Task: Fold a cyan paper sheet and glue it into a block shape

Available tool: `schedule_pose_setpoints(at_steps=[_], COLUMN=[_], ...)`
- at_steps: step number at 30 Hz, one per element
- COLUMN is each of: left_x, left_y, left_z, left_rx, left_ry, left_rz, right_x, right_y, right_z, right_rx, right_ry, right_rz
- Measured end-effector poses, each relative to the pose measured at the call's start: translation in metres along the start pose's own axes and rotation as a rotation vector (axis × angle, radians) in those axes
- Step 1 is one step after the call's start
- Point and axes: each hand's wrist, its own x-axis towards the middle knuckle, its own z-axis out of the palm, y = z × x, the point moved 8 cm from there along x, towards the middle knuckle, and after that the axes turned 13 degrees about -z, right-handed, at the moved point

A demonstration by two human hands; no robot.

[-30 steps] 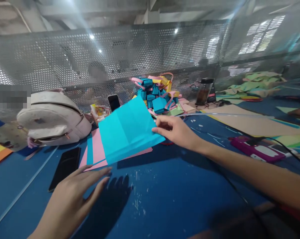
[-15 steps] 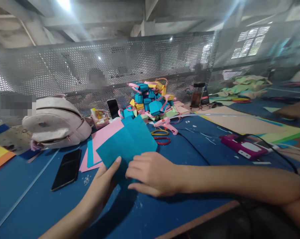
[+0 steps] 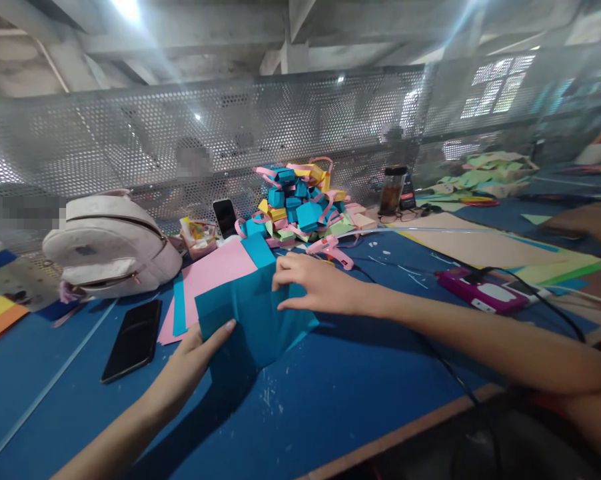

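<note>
A creased sheet of blue paper (image 3: 245,320) stands tilted over the blue table in front of me. My left hand (image 3: 203,343) is closed on its left side, the thumb on the near face and the fingers hidden behind. My right hand (image 3: 313,283) grips the sheet's upper right edge with bent fingers. Behind the sheet lie pink paper (image 3: 215,267) and a blue strip (image 3: 179,305). A pink glue gun (image 3: 330,250) rests just beyond my right hand.
A black phone (image 3: 133,340) and a whitish backpack (image 3: 115,247) are on the left. Farther back rises a pile of small paper boxes (image 3: 300,203). At right are a purple power strip (image 3: 480,291) with cables and another person's hand (image 3: 588,223).
The blue paper has turned more upright, its creased face now toward me. My right hand has moved up and away to its upper right edge; my left hand keeps its hold.
</note>
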Motion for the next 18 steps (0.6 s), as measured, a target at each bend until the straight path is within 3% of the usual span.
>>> schedule_pose_setpoints(at_steps=[5,8,12,15,18], left_x=[0.017,0.023,0.013,0.008,0.013], left_y=[-0.014,-0.021,-0.03,-0.042,-0.043], left_z=[-0.019,-0.025,-0.021,-0.014,-0.015], left_rx=[-0.103,-0.1,0.163,0.251,0.315], left_ry=[-0.008,-0.014,-0.019,-0.062,-0.077], left_rz=[-0.073,-0.13,-0.121,-0.138,-0.112], right_x=[-0.007,-0.017,-0.035,-0.047,-0.061], right_y=[-0.03,-0.056,-0.082,-0.08,-0.039], right_z=[-0.008,-0.004,0.011,0.019,0.019], right_rx=[-0.164,-0.182,0.035,0.277,0.282], right_ry=[-0.046,-0.142,-0.316,-0.381,-0.334], right_rz=[-0.119,-0.202,-0.22,-0.138,0.119])
